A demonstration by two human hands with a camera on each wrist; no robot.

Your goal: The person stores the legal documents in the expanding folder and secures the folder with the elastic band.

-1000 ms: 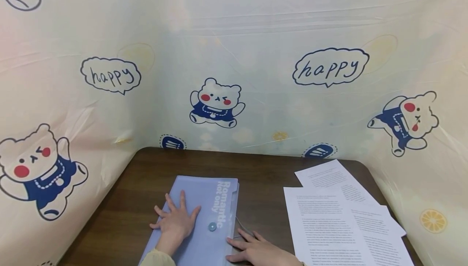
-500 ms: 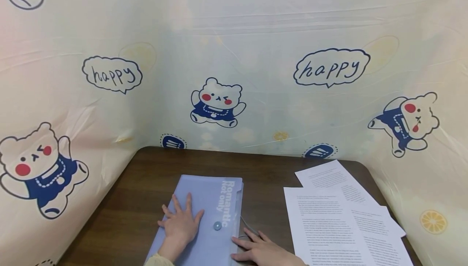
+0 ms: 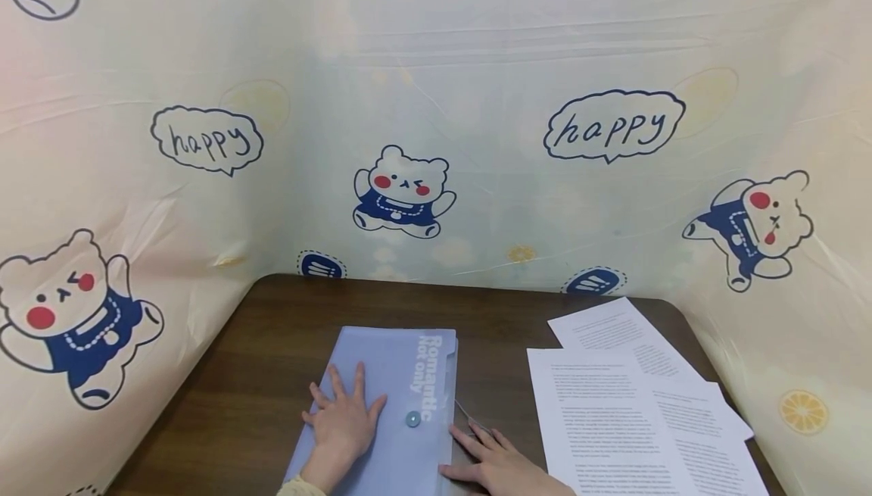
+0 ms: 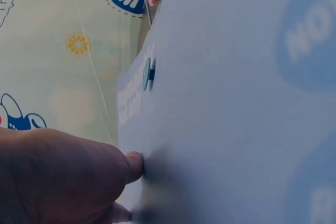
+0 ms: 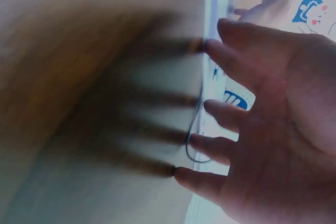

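blue folder (image 3: pixel 398 390), lettered "romantic not only": lies farther right than before. left hand (image 3: pixel 343 424): on folder, fingers spread. right hand (image 3: pixel 500 466): at folder's edge, fingers extended. backdrop (image 3: pixel 504 185): "happy".

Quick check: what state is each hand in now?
Left hand: open, fingers spread on the folder.
Right hand: open, fingers at the folder's right edge.

The head view looks forward and down from the tabletop's (image 3: pixel 500 322) near side, farthest back, reaching the far corners and the cloth (image 3: pixel 490 208) beyond. The left wrist view, turned sideways, skims close along the folder (image 3: pixel 395 367) past the left hand (image 3: pixel 344 426), sharing the button (image 3: pixel 412 419) with the head view. The right wrist view, also sideways, looks closely past the right hand's (image 3: pixel 507 469) palm, sharing the cord (image 5: pixel 197 160).
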